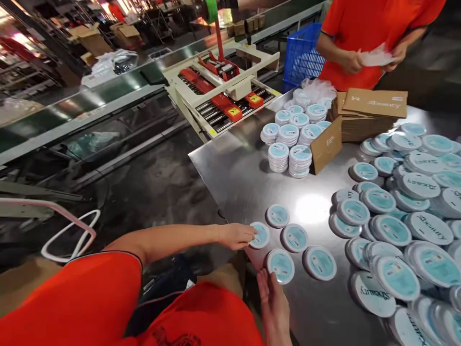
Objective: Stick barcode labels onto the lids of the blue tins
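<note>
Several round white discs with pale blue labels lie loose near the front edge of a steel table. My left hand reaches in from the left, its fingers closed on the rim of one disc at the table's edge. My right hand is low in front with its fingers stretched out flat, the tips touching a second disc. Three more single discs lie just beyond these.
A big heap of the same discs covers the table's right side, and neat stacks stand further back. Flat cardboard cartons lie behind them. A co-worker in orange handles a clear bag beside a blue crate. A carton-taping machine stands at the table's far end.
</note>
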{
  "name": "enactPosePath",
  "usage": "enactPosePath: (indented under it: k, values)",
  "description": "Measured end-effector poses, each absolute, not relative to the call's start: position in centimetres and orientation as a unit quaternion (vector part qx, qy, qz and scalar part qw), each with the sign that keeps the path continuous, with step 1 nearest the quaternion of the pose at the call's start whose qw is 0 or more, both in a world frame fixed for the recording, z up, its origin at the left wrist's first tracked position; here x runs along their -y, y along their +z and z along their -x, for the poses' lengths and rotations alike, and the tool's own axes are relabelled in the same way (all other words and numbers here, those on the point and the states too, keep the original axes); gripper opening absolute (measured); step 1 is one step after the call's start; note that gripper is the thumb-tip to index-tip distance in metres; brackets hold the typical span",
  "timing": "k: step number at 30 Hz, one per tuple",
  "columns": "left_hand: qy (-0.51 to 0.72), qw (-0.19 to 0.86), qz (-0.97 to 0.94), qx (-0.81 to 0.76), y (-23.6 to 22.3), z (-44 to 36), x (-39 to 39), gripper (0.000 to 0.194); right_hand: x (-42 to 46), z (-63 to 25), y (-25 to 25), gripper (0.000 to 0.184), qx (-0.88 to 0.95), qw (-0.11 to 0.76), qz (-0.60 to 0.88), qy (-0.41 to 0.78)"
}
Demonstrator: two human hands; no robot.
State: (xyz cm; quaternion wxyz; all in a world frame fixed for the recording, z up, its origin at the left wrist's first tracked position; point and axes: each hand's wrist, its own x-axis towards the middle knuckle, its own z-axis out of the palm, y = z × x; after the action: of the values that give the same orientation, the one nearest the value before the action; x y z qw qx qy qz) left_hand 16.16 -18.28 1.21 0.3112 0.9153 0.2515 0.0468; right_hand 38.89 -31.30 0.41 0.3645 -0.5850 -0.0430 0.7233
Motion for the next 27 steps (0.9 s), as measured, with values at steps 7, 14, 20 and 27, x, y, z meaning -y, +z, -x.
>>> enactPosePath:
  k: [7, 14, 20, 27]
  values:
    - [0.080, 0.323, -0.914, -0.232, 0.7, -15.3, 16.6, 0.016, 30.3, -37.4, 1.3, 0.063, -0.040, 0.324, 0.598, 0.732]
    - [0.164, 0.323, -0.902, -0.236, 2.3, -15.6, 17.1, 0.017, 28.8, -44.7, 3.0, 0.055, 0.274, 0.231, 0.702, 0.616]
    - [0.191, 0.401, -0.874, -0.196, 5.1, -20.7, 19.5, 0.017, 25.2, -57.2, 3.7, 0.070, 0.434, 0.217, 0.856, 0.178]
    - [0.210, 0.439, -0.864, -0.128, 3.3, -29.0, 23.6, 0.011, 27.8, -56.6, 2.9, 0.079, 0.445, 0.217, 0.854, 0.159]
